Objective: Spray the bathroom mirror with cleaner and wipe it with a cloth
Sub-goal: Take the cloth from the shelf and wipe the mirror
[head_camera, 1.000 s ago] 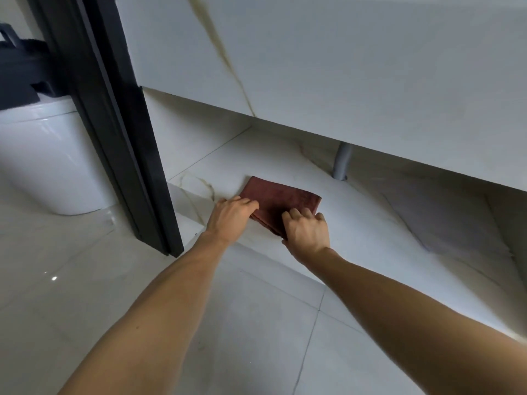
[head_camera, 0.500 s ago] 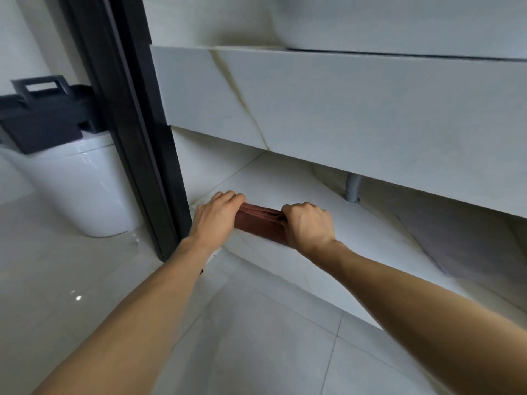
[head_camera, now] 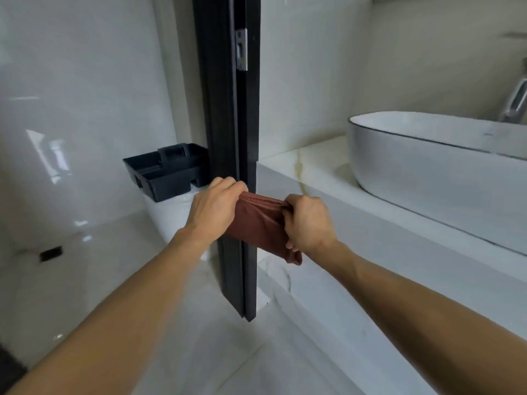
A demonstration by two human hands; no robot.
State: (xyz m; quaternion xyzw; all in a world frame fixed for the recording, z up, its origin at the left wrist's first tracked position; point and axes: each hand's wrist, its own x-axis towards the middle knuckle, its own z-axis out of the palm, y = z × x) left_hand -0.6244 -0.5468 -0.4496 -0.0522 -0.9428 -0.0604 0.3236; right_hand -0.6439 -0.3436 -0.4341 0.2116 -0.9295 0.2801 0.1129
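Note:
A folded reddish-brown cloth (head_camera: 258,223) hangs in the air between my hands, in front of the black door frame. My left hand (head_camera: 212,210) pinches its upper left edge. My right hand (head_camera: 309,222) grips its right side, with a corner drooping below the wrist. No mirror and no spray bottle appear in the view.
A black vertical door frame (head_camera: 228,115) stands just behind the cloth. A white oval basin (head_camera: 427,163) sits on the marble counter (head_camera: 308,166) at right, with a chrome tap (head_camera: 516,104) behind it. A black caddy (head_camera: 168,169) rests on the white toilet tank at left.
Both hands lifted the cloth off the low shelf under the vanity and raised it to counter height. The view tilted up from the floor to the basin.

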